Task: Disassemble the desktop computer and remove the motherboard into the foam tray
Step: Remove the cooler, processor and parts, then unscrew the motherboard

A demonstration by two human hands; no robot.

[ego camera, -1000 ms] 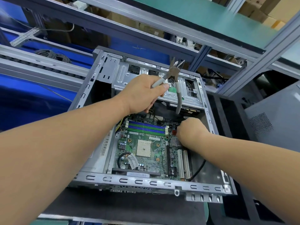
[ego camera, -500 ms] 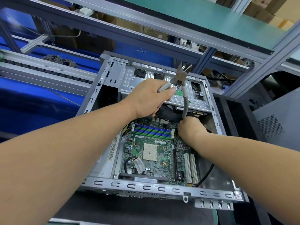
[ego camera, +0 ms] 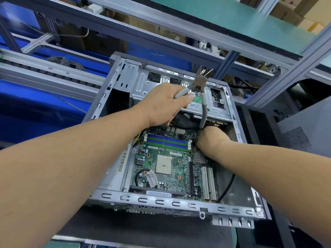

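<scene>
Open desktop case (ego camera: 161,199) lying on its side on the dark counter (ego camera: 143,228), side panel already off, CPU socket (ego camera: 163,164) bare with no cooler on it, memory slots (ego camera: 166,141) apparently empty. Motherboard (ego camera: 179,172) not out yet: seated flat on the case floor, nowhere near any foam tray, none plainly identifiable in view. Left hand (ego camera: 162,104) raised over the drive cage (ego camera: 161,83), clenched round one grey handle of the diagonal cutters (ego camera: 201,85), other handle hanging free, blades parted and pointing up, away from the work. Right hand (ego camera: 210,138) down at the board's far right corner, fingers curled under and hidden; probably pinching a connector or wire there, though cannot tell what, if anything, is grasped. Black cable (ego camera: 226,188) running along the case floor just beside the white expansion slots (ego camera: 208,183). Judged roughly midway: opening and stripping of top parts done; remaining leads, any mounting screws, the lift-out and the transfer to the tray all left to do
</scene>
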